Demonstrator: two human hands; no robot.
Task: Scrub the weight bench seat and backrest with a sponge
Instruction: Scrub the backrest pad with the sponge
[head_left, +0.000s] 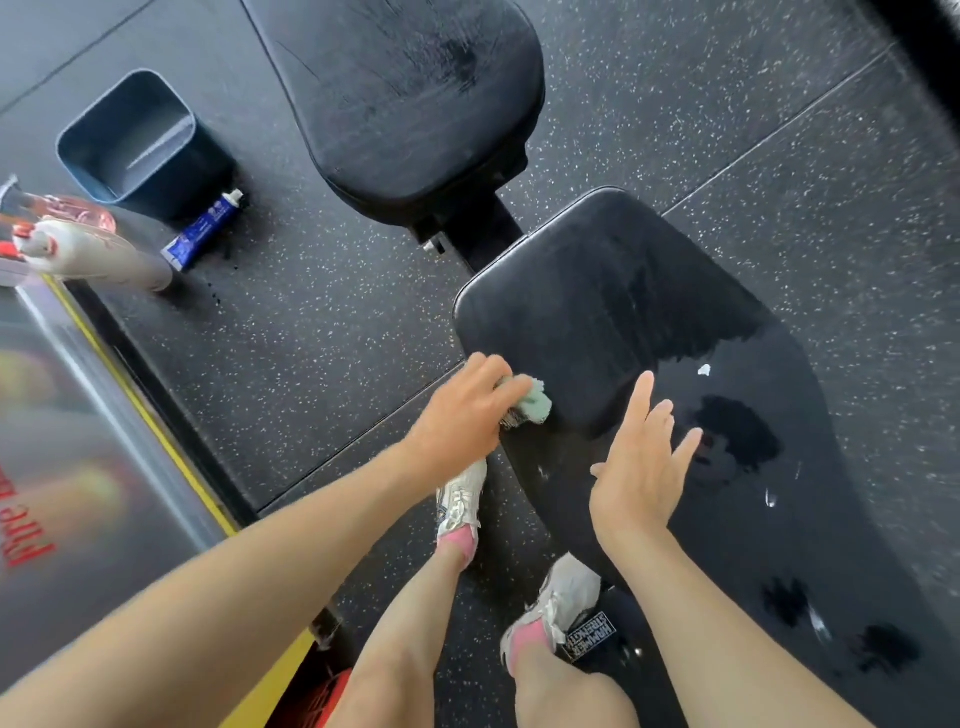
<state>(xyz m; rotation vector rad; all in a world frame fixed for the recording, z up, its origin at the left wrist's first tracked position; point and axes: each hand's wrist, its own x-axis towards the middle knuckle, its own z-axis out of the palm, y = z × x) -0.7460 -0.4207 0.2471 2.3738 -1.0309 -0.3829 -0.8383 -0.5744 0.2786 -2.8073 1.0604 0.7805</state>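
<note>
Black padded backrest (597, 291) runs from frame centre to lower right, its surface glossy, with dark wet patches (737, 431) and a small white foam dab (704, 370). Seat (405, 104) lies beyond it, at top centre, streaked, with a gap and the frame post between the two pads.

Left hand (462, 410): fingers curled over a pale green sponge (537, 402), gripping it against the backrest's left edge, near the end that faces the seat.

Right hand (639, 467): flat, fingers straight and slightly spread, holding nothing, over the middle of the backrest just right of the sponge. Cannot tell whether the palm touches the pad.

Speckled rubber floor (311, 322). On it, left of the seat: a blue-grey bucket (67, 150), with a blue tube (202, 231) lying just beside it, white cap toward the bucket. A spray bottle (93, 254) is near the tube at the left edge, blurred. Two white shoes (462, 499) stand beside the backrest's left side.
</note>
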